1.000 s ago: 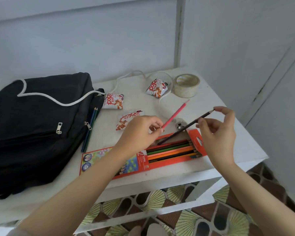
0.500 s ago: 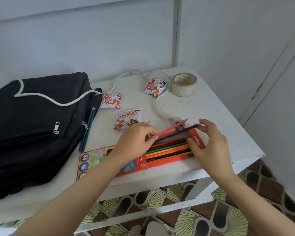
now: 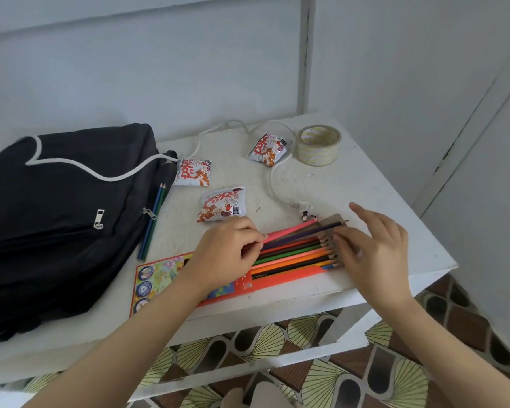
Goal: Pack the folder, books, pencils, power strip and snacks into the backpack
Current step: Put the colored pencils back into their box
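Note:
An orange pencil box (image 3: pixel 280 279) lies open at the table's front edge with several coloured pencils in it. My left hand (image 3: pixel 227 254) pinches the back end of a pink pencil (image 3: pixel 292 229), which slants over the box. A dark pencil (image 3: pixel 309 232) lies beside it on the row. My right hand (image 3: pixel 371 248) hovers over the pencil tips with fingers spread, the thumb touching them. The black backpack (image 3: pixel 65 219) lies at left, zipped. Two loose pencils (image 3: pixel 152 222) rest against it. Three snack packets (image 3: pixel 223 204) (image 3: pixel 193 172) (image 3: pixel 267 150) lie behind the box.
A white power cord (image 3: pixel 273 184) curls from the back of the table to a plug (image 3: pixel 305 214) just behind the box. A tape roll (image 3: pixel 318 145) stands at the back right. The white table (image 3: pixel 395 231) ends close to my right hand; patterned floor lies below.
My right hand has lowered the dark pencil onto the row in the box and spread its fingers. My left hand has brought the pink pencil down toward the box.

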Available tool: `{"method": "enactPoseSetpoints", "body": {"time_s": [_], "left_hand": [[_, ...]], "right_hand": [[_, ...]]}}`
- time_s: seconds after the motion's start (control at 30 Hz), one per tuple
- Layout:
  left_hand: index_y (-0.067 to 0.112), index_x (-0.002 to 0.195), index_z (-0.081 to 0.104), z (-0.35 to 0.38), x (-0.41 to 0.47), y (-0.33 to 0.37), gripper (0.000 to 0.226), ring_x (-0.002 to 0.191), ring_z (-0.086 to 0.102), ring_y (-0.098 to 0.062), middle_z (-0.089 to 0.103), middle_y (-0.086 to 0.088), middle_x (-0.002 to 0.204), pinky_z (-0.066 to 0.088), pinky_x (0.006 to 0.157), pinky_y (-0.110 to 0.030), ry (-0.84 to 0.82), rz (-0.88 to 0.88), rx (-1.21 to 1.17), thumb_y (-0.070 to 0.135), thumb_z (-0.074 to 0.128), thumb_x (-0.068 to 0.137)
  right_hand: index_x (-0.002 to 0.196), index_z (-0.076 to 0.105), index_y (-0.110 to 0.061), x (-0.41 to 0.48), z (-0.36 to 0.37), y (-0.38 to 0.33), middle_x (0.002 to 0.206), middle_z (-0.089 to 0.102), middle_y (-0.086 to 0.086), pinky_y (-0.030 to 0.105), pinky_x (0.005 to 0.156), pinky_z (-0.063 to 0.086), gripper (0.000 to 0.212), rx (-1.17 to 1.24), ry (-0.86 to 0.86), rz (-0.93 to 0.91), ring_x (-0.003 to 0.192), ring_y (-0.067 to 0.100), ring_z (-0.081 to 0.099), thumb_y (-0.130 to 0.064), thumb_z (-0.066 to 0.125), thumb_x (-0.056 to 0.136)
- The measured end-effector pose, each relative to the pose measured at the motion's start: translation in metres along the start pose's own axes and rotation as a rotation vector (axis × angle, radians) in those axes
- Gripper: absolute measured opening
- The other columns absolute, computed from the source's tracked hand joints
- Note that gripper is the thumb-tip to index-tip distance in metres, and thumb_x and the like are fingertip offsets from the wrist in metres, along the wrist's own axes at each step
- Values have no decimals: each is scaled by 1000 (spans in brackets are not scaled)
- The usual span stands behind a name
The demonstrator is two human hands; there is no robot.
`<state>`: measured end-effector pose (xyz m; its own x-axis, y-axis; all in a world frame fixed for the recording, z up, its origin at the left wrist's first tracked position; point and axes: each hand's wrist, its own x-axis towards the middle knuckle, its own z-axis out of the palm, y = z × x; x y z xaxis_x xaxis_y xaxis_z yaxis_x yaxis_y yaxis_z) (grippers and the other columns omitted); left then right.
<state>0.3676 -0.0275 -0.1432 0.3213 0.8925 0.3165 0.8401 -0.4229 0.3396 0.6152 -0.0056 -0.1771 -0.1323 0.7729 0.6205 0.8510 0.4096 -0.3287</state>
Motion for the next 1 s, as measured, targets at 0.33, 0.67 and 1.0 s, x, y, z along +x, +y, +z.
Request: {"method": "enactPoseSetpoints", "body": {"time_s": [0.33, 0.67, 1.0], "left_hand": [[18, 96, 72, 2, -18, -4, 34, 82, 58, -6, 64, 6, 91, 53, 64, -26, -14, 41, 11, 37, 45, 88], [18, 111, 68, 4, -31, 0, 41, 101, 54, -9, 63, 4, 109, 39, 88, -25, -37, 13, 76, 42, 44, 89], [16, 82, 70, -41, -41, -28, 22, 86, 55, -23, 64, -2, 90, 33, 78, -34, 267, -155, 513, 25, 49, 79]], "right_hand": [[97, 74, -16, -9, -2, -4, 123, 63, 12, 43, 89, 36, 24, -60, -15, -64, 104, 35, 58, -22, 54, 85], [122, 60, -40, -8, -9, -9, 157, 15, 10, 61, 110, -2, 45, -106, -429, -132, 143, 36, 11, -43, 28, 91], [87, 75, -23, 47, -1, -61, 95, 67, 5, 36, 82, 39, 24, 161, -283, -161, 89, 29, 60, -30, 53, 81]]}}
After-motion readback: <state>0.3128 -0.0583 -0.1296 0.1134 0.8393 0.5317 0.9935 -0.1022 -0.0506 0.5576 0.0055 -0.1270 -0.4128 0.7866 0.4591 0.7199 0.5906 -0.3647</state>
